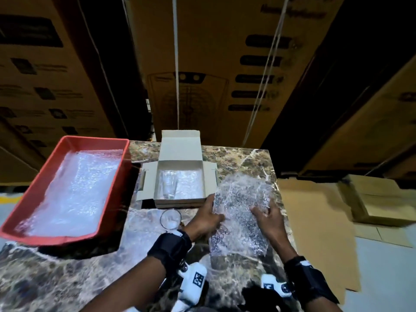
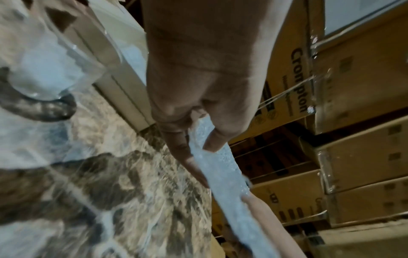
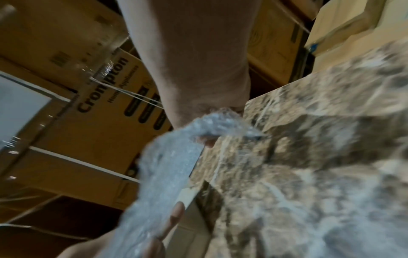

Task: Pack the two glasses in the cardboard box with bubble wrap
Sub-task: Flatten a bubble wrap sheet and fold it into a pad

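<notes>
A small open cardboard box [image 1: 208, 176] stands mid-table, lined with bubble wrap. One clear glass [image 1: 169, 184] lies inside it at the left. The second glass [image 1: 170, 218] stands upright on the marble just in front of the box, also seen as a glass [image 2: 50, 69] in the left wrist view. To the right of the box, both hands hold a loose bubble wrap sheet [image 1: 240, 212] just above the table. My left hand [image 1: 215, 210] pinches its left edge, thumb on top. My right hand [image 1: 261, 210] grips its right side. The pinched sheet [image 2: 216, 167] [image 3: 167, 165] shows in both wrist views.
A red tray [image 1: 33, 199] with more bubble wrap overhangs the table's left side. The marble table [image 1: 67, 278] ends at its right edge just beyond the sheet. Flattened cardboard [image 1: 315, 221] lies on the floor to the right. Tall stacked cartons [image 1: 213, 64] stand behind the table.
</notes>
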